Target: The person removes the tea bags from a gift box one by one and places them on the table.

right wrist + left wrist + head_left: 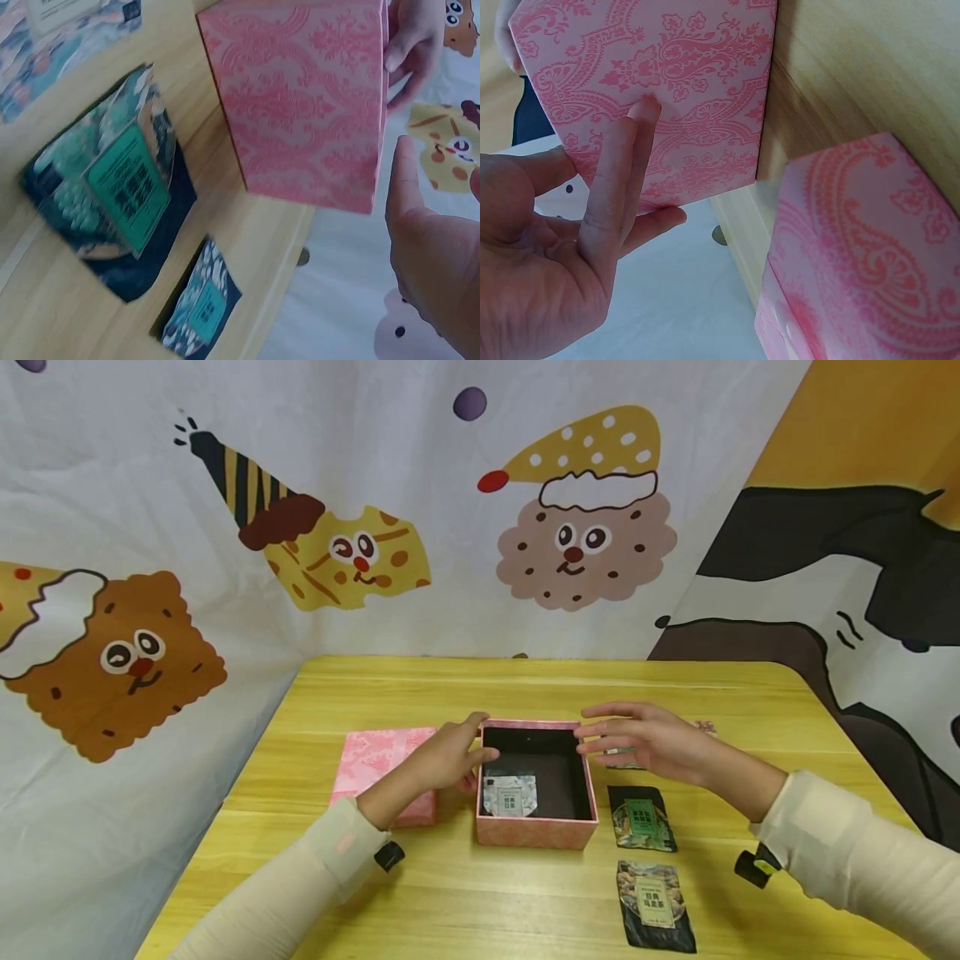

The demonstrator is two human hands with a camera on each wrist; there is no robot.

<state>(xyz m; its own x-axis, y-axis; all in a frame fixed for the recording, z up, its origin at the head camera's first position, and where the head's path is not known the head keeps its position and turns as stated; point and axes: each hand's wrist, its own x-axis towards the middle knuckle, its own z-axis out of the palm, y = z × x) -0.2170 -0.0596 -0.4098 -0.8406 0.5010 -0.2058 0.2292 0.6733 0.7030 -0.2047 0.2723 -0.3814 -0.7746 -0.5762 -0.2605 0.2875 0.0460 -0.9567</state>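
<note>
An open pink patterned box (536,833) with a dark inside stands mid-table. A pale tea packet (510,797) lies in its near left corner. My left hand (448,756) holds the box's left wall, thumb over the rim and fingers along the outside (622,172). Beside the right rim my right hand (656,745) hovers with fingers spread and nothing in it. In the right wrist view, its index finger stands apart from the box wall (307,105). A dark tea packet with a green label (643,818) lies right of the box.
A pink patterned lid (375,760) lies left of the box, partly behind my left forearm. Nearest me on the right is a tea packet with a yellow label (656,906). Another packet (199,307) lies farther back, partly hidden by my right hand in the head view.
</note>
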